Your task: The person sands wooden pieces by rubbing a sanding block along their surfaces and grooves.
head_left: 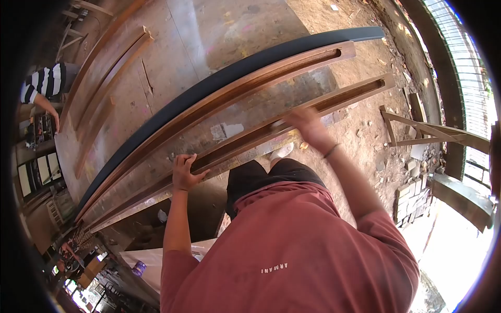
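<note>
A long brown wooden rail with a lengthwise groove lies along the near edge of the worktable. My left hand grips this rail around its middle, fingers over the far side and thumb apart on the near side. Farther right, my right hand is over the same groove, smeared by motion. Its fingers are closed on a small pale piece whose kind I cannot make out. Beyond lies a second grooved rail, and against it a long dark strip.
Several curved wooden pieces lie at the table's far left, where another person's hand touches the edge. On the right, a wooden frame stands on the dirt floor near stacked bricks. A purple can is at lower left.
</note>
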A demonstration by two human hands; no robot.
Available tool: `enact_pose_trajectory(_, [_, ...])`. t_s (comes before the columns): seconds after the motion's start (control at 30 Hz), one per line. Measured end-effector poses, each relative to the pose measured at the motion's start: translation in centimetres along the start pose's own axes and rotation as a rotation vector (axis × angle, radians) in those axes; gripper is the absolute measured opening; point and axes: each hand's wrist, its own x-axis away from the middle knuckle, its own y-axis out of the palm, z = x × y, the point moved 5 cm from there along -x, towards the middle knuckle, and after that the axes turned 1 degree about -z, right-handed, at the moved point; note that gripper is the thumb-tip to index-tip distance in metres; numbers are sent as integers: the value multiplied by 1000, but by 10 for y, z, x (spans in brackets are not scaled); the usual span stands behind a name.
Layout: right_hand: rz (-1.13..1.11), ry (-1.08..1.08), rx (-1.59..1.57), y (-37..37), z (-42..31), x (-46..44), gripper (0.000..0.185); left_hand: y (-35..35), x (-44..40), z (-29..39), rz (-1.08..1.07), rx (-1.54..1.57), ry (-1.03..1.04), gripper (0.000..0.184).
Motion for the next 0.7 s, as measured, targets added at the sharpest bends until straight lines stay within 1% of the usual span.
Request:
enact_pose_trajectory(0.03, [58,-3,75,-46,28,3,30,2,1,-1,-2,-4,-4,79])
enact_pose_trajectory(0.07, [-36,127,47,-79,63,8,31,4,5,-1,-6,-10,-13,80])
enact_pose_trajectory(0.1, [-79,140,16,-105,79,10,31,4,6,0,-5,-16,-25,80])
enact_pose_trajectory(0.17, [-99,49,63,-95,72,9,30,2,3,-1,-23,-24,-14,80])
enact_pose_trajectory(0.23, [-19,-19,37,-44,16,-4,30,6,5,-7,-31,-34,-3,80])
enact_pose_trajectory(0.3, [-26,-57,-16,-6,-53,-28,32,6,5,-4,-30,-48,-3,80])
enact_pose_trajectory(0.37, [-75,-22,-113,0,-89,-48,37,-6,-13,13,-44,-69,-5,87])
enact_pose_trajectory(0.4, [-35,-23,-93,-2,-91,-47,35,-7,-33,30,-22,-57,31,89])
enact_pose_trajectory(0.43, [-42,-8,-97,3,-90,-40,35,4,-44,54,-11,-34,53,91])
enact_pose_trajectory(0.5, [-47,-27,-110,-13,-91,-42,32,31,-96,95,37,110,50,94])
enact_pose_trajectory(0.57, [-31,-31,-83,-10,-91,-50,30,51,-146,137,68,255,65,88])
enact_pose_trajectory(0.6, [-61,-24,-84,-7,-90,-52,30,64,-155,147,66,255,70,88])
enact_pose_trajectory(0.67, [-94,-15,-134,-14,-84,-53,33,86,-166,152,21,289,-10,78])
enact_pose_trajectory(0.7, [-65,8,-56,-17,-61,-37,35,89,-165,152,20,303,-4,78])
